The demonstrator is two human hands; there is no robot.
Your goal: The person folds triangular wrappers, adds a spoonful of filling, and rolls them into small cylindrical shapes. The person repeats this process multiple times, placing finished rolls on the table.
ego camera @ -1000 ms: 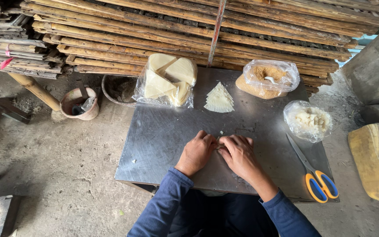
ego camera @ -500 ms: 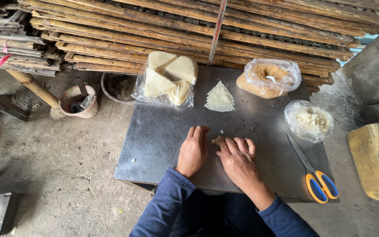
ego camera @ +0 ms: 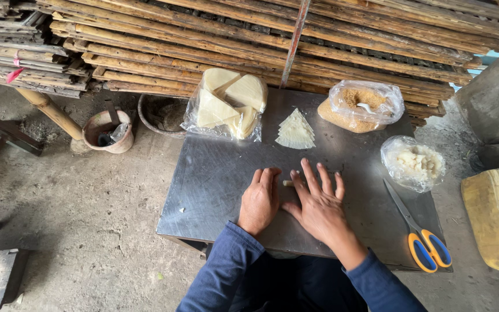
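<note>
A clay pot (ego camera: pixel 108 132) on the floor at far left holds something dark, hard to make out. On the grey metal tabletop (ego camera: pixel 215 185), a clear bag (ego camera: pixel 226 106) holds pale wedge-shaped sheets; just right of it lies a loose fan-shaped stack of wrappers (ego camera: pixel 295 130). The left hand (ego camera: pixel 259 199) lies palm down, fingers together and flat. A small pale roll (ego camera: pixel 288 183) shows between the two hands, mostly hidden under the right hand (ego camera: pixel 317 202), whose fingers are spread flat over it, gripping nothing. Farther right, one bag (ego camera: pixel 360 106) holds brown crumbs, another bag (ego camera: pixel 413 163) white mash. Blue-and-yellow scissors (ego camera: pixel 420 237) lie near the tabletop's right edge.
</note>
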